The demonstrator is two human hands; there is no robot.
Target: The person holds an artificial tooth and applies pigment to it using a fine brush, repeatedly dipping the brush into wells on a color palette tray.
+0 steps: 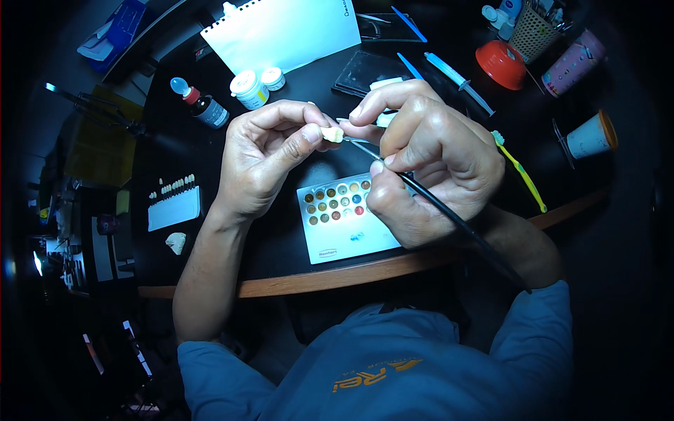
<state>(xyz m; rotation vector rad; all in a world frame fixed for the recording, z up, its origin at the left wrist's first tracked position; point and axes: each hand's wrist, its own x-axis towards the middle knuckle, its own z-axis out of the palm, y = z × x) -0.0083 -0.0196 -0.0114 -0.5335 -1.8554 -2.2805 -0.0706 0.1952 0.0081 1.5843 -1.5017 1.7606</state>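
The paint tray (344, 244) lies on the table (274, 245), below the hands. The right hand (439, 154) pinches the brush (456, 214) near its front end, tip at the cream tooth-like piece (333, 134); contact cannot be confirmed. The left hand (263, 151) pinches this piece between thumb and forefinger. Probably light, stiff, brittle: grip gently, opposite the brush. Beyond stands a white jar (246, 90).

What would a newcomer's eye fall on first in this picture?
First, the small cream-coloured piece pinched in the left hand, near the picture's centre, with the slim black-handled tool in the right hand pointing at it. Next, the white rectangular palette with rows of round coloured wells, below the hands on the dark table. Then the glossy red bowl, upper right.
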